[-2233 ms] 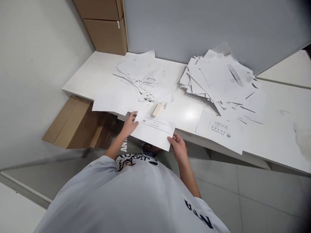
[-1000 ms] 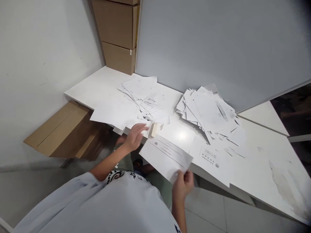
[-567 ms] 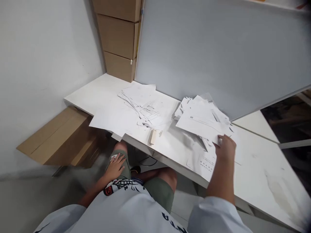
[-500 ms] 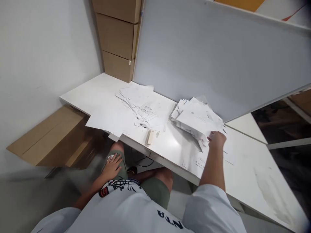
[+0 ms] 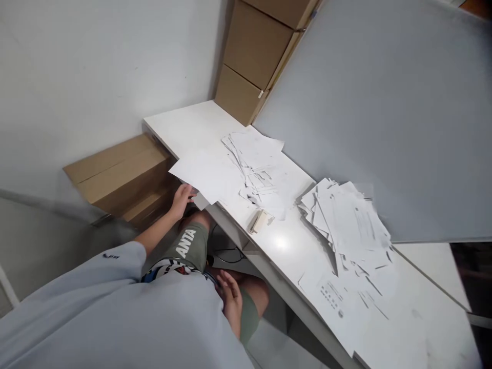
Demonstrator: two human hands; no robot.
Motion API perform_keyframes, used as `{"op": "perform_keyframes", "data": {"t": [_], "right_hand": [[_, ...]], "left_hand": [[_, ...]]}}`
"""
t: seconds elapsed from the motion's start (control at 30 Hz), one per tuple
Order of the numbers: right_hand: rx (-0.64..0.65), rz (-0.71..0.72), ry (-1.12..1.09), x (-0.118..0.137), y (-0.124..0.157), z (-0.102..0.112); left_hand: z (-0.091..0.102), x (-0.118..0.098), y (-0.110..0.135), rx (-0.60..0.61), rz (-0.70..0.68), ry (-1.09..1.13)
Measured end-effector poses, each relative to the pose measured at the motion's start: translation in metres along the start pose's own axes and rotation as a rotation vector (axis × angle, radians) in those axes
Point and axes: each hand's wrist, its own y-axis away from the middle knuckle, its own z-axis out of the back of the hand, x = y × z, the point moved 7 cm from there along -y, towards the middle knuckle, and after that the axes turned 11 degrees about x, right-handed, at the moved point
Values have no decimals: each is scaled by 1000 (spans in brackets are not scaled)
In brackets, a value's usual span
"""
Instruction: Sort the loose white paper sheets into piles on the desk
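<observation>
My left hand (image 5: pixel 183 198) reaches up to the near edge of the white desk (image 5: pixel 180 125). Its fingers close on the rim of a large blank white sheet (image 5: pixel 207 174) that overhangs the desk edge. My right hand (image 5: pixel 231 299) lies open on my lap with the fingers stretched out, holding nothing. A loose pile of printed papers (image 5: pixel 258 163) lies just beyond the blank sheet. A bigger, messier pile of papers (image 5: pixel 351 221) sits further right along the desk. A small beige block-shaped object (image 5: pixel 258 221) lies between the two piles.
A single printed sheet (image 5: pixel 333 300) hangs over the desk's near edge at the right. A grey partition panel (image 5: pixel 384 113) stands behind the desk. Stacked cardboard boxes (image 5: pixel 255 51) fill the far corner, and a flat cardboard box (image 5: pixel 119 174) lies under the desk's left end.
My right hand laid the printed sheet on the right pile and dropped to my lap. My left hand rose from my thigh to the blank sheet. The view swung left.
</observation>
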Motion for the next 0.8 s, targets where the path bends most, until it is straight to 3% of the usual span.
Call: {"op": "perform_keyframes", "data": {"t": [0.07,0.13,0.23,0.3,0.4,0.53,0.6,0.67,0.73,0.8], "right_hand": [[-128,-43,3,13,-1,-1],[-236,-52,-16,37,-10,19],[-380,9,-48,69,-31,52],[-467,72,-15,82,-44,58],[-378,132,28,85,-66,25],[-28,195,192,92,-85,-57],[153,328,375,113,-96,-94],[253,506,603,139,-116,-117],[174,607,799,160,-147,-118],[30,589,925,169,-184,-105]], "left_hand": [[-4,-17,-22,16,35,33],[-7,-25,-32,28,58,18],[-5,-21,-25,23,82,-4],[0,-13,-14,4,105,-6],[8,0,2,-33,130,10],[10,3,11,-29,122,34],[10,0,13,-24,107,42],[10,-5,15,-32,90,51],[14,-10,19,-48,72,57],[20,-17,24,-64,44,70]]}}
